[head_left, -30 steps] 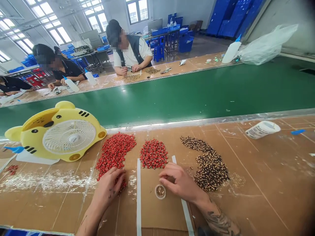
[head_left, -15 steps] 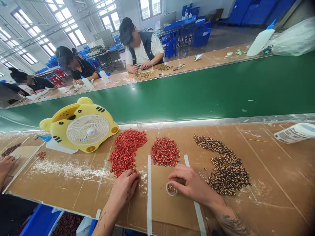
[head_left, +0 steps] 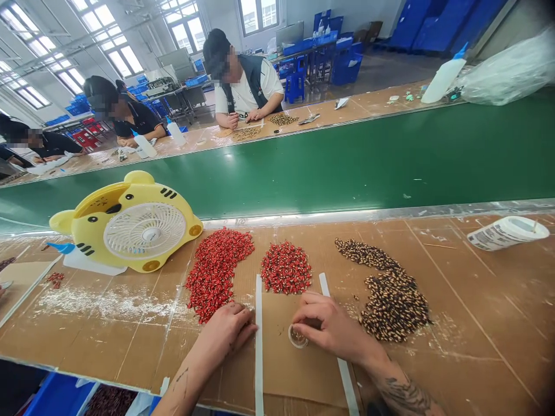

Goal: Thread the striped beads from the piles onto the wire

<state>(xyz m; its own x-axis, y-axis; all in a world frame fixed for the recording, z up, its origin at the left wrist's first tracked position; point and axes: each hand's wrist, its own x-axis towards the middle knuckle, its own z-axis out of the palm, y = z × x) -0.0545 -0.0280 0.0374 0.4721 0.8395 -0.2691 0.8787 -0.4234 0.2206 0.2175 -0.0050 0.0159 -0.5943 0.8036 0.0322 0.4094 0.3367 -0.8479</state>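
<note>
My left hand (head_left: 229, 332) rests with fingers curled beside the left white tape strip, just in front of a large pile of red pieces with pale tips (head_left: 217, 268). Whatever its fingertips hold is hidden. My right hand (head_left: 327, 323) has thumb and index finger brought together over a small clear round cup (head_left: 298, 337). A thin line shows inside that cup, and I cannot make out what the fingers pinch. The cup stands on a cardboard sheet (head_left: 299, 370) between two tape strips. A smaller red pile (head_left: 286, 267) lies at the sheet's far edge.
Dark-and-tan pieces (head_left: 394, 300) are heaped to the right. A yellow animal-faced fan (head_left: 134, 222) lies at left by a blue-tipped bottle (head_left: 87, 260). A white tub (head_left: 507, 233) lies far right. Beyond the green belt (head_left: 325, 162), several people work at another bench.
My left hand has moved right, away from the large red pile toward the tape strip. My right hand stays at the cup. The whole view has shifted slightly.
</note>
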